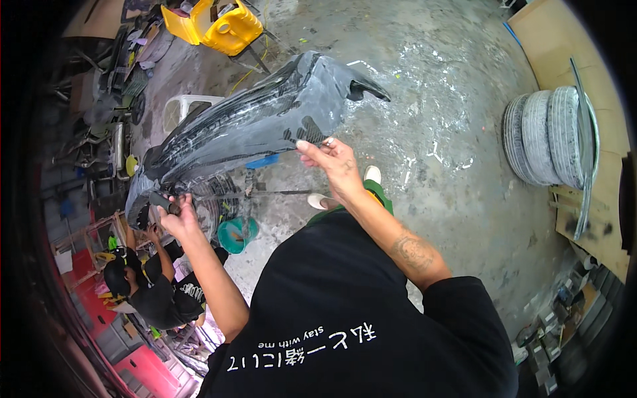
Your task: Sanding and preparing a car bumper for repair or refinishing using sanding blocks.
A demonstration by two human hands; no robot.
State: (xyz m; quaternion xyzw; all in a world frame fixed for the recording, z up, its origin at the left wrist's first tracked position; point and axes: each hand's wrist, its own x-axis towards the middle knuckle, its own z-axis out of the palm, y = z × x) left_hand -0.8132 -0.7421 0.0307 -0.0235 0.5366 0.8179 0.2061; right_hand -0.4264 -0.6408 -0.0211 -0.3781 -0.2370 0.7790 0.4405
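Observation:
A long, curved car bumper [265, 119], sanded grey with dark carbon-weave patches, stretches in front of me from the lower left to the upper right. At its near edge, my right hand [340, 166] is closed, thumb and fingers pinching by a dark woven patch; something small and pale shows at a fingertip, too small to name. Beside the bumper's left end, my left hand [180, 217] is wrapped round a dark grey block [162, 201]. The palm hides part of that block.
A co-worker [159, 295] in black crouches at the left, hands by the bumper's end. A green bucket [237, 235] stands below the bumper. Beyond are a white stool [178, 109] and a yellow plastic chair [229, 30]. Stacked tires [545, 136] lean by a board at right.

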